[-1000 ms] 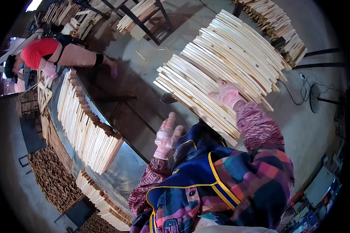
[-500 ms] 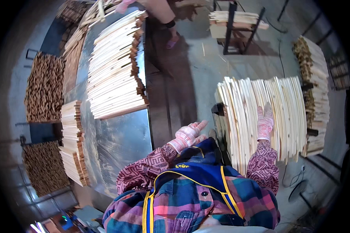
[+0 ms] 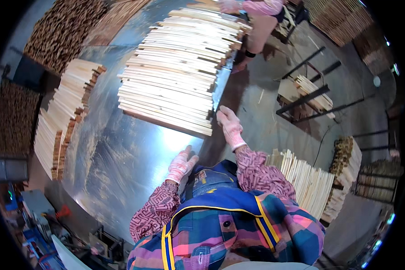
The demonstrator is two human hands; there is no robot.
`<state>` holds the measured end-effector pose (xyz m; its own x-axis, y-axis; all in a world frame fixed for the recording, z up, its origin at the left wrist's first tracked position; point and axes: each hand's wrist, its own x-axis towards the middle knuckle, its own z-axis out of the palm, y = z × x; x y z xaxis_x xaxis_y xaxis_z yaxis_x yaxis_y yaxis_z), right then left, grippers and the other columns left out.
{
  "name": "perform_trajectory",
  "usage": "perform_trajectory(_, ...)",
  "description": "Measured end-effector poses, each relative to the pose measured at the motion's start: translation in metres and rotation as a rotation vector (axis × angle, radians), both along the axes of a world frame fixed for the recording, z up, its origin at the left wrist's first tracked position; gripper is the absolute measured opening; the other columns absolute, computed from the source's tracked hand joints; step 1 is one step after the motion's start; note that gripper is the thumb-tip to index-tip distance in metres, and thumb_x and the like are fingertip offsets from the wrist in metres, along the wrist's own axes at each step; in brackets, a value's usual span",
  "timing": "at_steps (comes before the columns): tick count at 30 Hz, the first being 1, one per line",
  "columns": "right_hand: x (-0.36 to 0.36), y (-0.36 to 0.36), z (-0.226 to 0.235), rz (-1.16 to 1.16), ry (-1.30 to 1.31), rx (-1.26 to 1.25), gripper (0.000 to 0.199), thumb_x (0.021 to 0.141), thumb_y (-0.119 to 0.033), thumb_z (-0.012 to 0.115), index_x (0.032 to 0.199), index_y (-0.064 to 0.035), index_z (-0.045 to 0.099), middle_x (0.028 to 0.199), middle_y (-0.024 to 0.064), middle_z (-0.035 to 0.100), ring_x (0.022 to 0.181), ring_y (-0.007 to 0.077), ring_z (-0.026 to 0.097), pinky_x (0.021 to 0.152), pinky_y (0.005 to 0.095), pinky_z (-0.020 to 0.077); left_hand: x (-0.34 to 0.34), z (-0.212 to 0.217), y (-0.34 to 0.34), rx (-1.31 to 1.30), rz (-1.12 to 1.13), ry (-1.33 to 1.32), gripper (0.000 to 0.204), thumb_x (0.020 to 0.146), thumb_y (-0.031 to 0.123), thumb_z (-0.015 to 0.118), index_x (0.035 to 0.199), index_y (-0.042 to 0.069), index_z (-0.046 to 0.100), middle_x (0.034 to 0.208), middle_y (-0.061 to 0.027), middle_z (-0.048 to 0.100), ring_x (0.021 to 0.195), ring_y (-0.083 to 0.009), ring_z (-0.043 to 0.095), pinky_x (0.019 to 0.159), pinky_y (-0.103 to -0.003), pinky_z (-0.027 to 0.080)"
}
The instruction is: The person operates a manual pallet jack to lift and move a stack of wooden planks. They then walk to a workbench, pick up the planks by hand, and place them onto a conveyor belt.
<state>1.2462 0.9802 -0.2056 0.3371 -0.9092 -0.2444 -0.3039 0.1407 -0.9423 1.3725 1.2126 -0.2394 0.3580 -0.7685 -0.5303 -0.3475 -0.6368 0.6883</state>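
A single head-worn fisheye view looks steeply down from just above the person's plaid-shirted chest onto the shiny metal table [image 3: 121,171] close below, its bent rim taking in a stack of pale wooden slats [image 3: 175,76] and the grey concrete floor [image 3: 274,117] beyond.

No packages, labels, signs or screens clearly seen anywhere. Only a tiny green glow [image 3: 9,196] at the far left edge, low down beside dark equipment, too small and blurred to identify as a display.
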Motion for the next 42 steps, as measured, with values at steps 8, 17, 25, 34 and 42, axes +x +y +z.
perform_trajectory(8, 0.114, -0.163, -0.081, 0.180, 0.362, -0.415, 0.064, 0.089, -0.046, 0.068, 0.132, -0.0001, 0.060, 0.118, 0.0203, 0.069, 0.108, 0.0297, 0.065, 0.095, 0.0374, 0.0493, 0.029, -0.057, -0.033, -0.310, 0.969, 0.316, 0.078, 0.096, 0.023, 0.068, 0.158, 0.005, 0.025, 0.144, -0.0182, 0.053, 0.126, -0.0264, 0.055, 0.103, -0.034, 0.046)
perform_trajectory(17, 0.116, -0.199, -0.042, 0.500, 0.439, -0.131, 0.056, 0.081, -0.054, 0.074, 0.112, -0.0080, 0.069, 0.104, 0.0154, 0.073, 0.101, 0.0326, 0.068, 0.090, 0.0416, 0.0505, 0.093, -0.049, -0.111, -0.120, 1.251, 0.022, 0.076, 0.095, 0.039, 0.065, 0.152, -0.002, 0.036, 0.139, -0.0227, 0.058, 0.128, -0.0272, 0.056, 0.109, -0.033, 0.041)
perform_trajectory(25, 0.140, -0.184, -0.061, 1.139, 0.412, -0.086, 0.043, 0.092, -0.045, 0.066, 0.113, -0.0082, 0.072, 0.108, 0.0182, 0.072, 0.106, 0.0317, 0.068, 0.091, 0.0386, 0.0515, 0.142, -0.056, -0.014, -0.206, 1.284, -0.118, 0.051, 0.102, 0.034, 0.057, 0.142, 0.002, 0.053, 0.137, -0.0194, 0.058, 0.124, -0.0254, 0.057, 0.105, -0.034, 0.043)
perform_trajectory(34, 0.300, -0.135, -0.111, 0.729, -0.095, 0.124, 0.089, 0.085, -0.042, 0.078, 0.154, -0.0063, 0.034, 0.132, 0.0188, 0.062, 0.123, 0.0277, 0.058, 0.107, 0.0340, 0.0422, 0.163, -0.111, -0.047, -0.671, 1.767, -0.127, 0.085, 0.095, 0.043, 0.067, 0.157, 0.004, 0.024, 0.145, -0.0192, 0.052, 0.128, -0.0265, 0.054, 0.109, -0.036, 0.042)
perform_trajectory(42, 0.254, -0.148, -0.077, 1.150, 0.090, 0.568, 0.105, 0.080, -0.031, 0.082, 0.160, -0.0041, 0.019, 0.151, 0.0223, 0.045, 0.142, 0.0279, 0.040, 0.118, 0.0345, 0.0304, 0.086, -0.152, 0.008, -0.673, 1.470, 0.510, 0.037, 0.097, 0.018, 0.061, 0.125, -0.001, 0.046, 0.089, -0.0049, 0.059, 0.084, -0.0216, 0.061, 0.101, -0.042, 0.048)
